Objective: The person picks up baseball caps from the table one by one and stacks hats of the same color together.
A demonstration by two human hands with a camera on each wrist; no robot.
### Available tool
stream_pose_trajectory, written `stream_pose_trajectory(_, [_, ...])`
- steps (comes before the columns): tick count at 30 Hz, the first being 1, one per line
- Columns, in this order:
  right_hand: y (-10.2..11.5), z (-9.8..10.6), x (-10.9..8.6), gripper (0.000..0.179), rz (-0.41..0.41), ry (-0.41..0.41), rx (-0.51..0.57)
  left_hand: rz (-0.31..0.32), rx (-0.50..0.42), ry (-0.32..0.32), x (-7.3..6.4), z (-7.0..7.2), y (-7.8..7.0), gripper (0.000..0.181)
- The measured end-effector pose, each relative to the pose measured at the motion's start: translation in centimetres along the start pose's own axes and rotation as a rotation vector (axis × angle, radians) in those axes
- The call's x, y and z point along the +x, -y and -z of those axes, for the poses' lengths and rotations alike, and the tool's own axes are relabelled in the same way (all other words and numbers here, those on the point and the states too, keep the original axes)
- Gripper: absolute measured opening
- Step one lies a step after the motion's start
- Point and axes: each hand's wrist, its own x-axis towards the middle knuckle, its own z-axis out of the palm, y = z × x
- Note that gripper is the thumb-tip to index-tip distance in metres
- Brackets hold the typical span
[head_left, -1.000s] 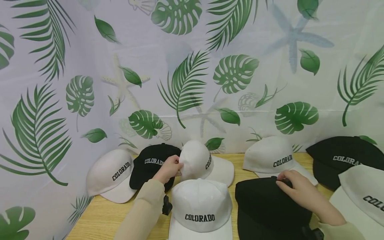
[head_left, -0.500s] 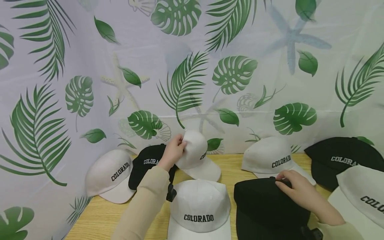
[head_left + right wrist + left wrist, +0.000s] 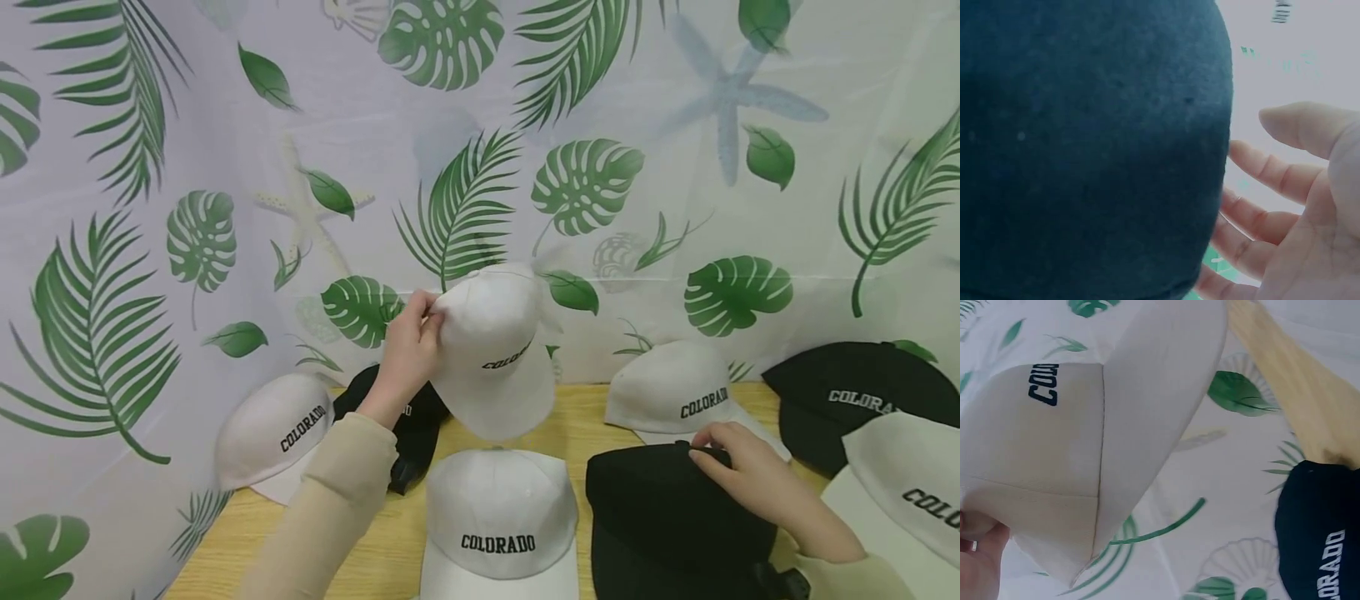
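My left hand (image 3: 412, 346) pinches the back edge of a white cap (image 3: 491, 321) lettered in black, holding it up above the table against the curtain. In the left wrist view, this cap (image 3: 1041, 437) shows its crown and brim, with the fingers at the lower left. My right hand (image 3: 757, 483) rests at the top of a black cap (image 3: 675, 508). The right wrist view shows loosely bent fingers by the edge of the dark cap (image 3: 1097, 150), the thumb apart from it. Between the hands, nearer me, sits another white cap (image 3: 498, 517) reading COLORADO.
On the wooden table (image 3: 240, 550), a white cap (image 3: 270, 425) and a partly covered black cap (image 3: 420, 425) stand at left. Farther right are a white cap (image 3: 675, 392), a black cap (image 3: 855, 392) and a cut-off white cap (image 3: 907, 483). A leaf-patterned curtain (image 3: 480, 108) hangs behind.
My left hand has lifted the white cap off the table, away from beside the black cap, and its brim has swung toward me. My right hand has stayed at the black cap.
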Motion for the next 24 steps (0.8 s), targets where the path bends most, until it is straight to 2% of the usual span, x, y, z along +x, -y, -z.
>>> stream_pose_trajectory(2, [0.0,0.0,0.0,0.006,-0.001,0.004,-0.006,-0.031,-0.047,-0.018,-0.1,0.9,-0.8,0.003])
stream_pose_trajectory(4, [0.1,0.0,0.0,0.006,0.009,0.002,-0.002,-0.029,-0.111,-0.019,-0.3,1.7,-1.4,0.004])
stream_pose_trajectory(9, [0.4,-0.1,0.1,0.006,0.026,-0.004,0.003,0.070,-0.314,0.055,-1.5,3.2,-2.4,0.005])
stream_pose_trajectory(12, [0.6,-0.1,0.1,0.005,0.020,0.006,0.015,0.103,-0.357,0.142,-2.7,3.7,-2.5,0.005])
stream_pose_trajectory(17, [0.7,-0.1,0.1,0.005,0.025,-0.021,0.019,0.084,-0.385,0.352,-5.2,3.8,-1.8,0.006])
stream_pose_trajectory(20, [0.7,-0.2,0.2,0.004,0.033,-0.046,0.024,0.130,-0.438,0.469,-6.7,3.5,-1.0,0.005])
stream_pose_trajectory(24, [0.8,-0.2,0.1,0.004,0.029,-0.050,0.034,0.203,-0.457,0.559,-8.1,3.0,0.6,0.005])
